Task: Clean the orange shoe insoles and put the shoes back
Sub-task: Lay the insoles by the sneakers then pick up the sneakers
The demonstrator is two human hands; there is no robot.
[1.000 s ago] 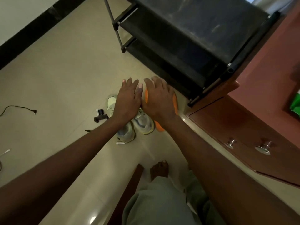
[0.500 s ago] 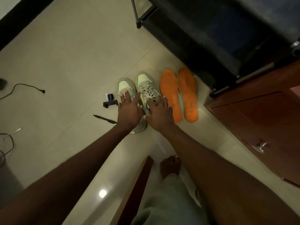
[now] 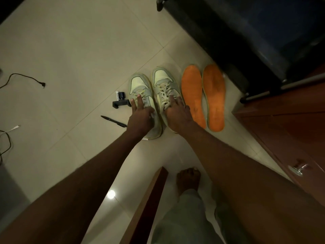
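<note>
Two shoes [image 3: 154, 95] stand side by side on the floor [image 3: 70, 50]; two insoles [image 3: 202, 95] lie just right of them, a clamp [image 3: 120, 102] and pen [image 3: 113, 121] left.

A: Arms? Sleeves?
B: Both forearms bare. No watch or rings seen.
A: Legs?
B: Pale grey-green trousers [image 3: 184, 217], loose at the hem. One bare foot [image 3: 188, 179], no sock.

A small black clamp mount [image 3: 120, 102] with a white label is located on the tiled floor [image 3: 73, 50]. A black pen [image 3: 113, 121] is positioned near it. A black cable [image 3: 22, 80] and a white-tipped cable [image 3: 10, 129] are laid at the left. A wooden cabinet [image 3: 288, 131] with metal knobs [image 3: 299, 169] is situated at the right.
</note>
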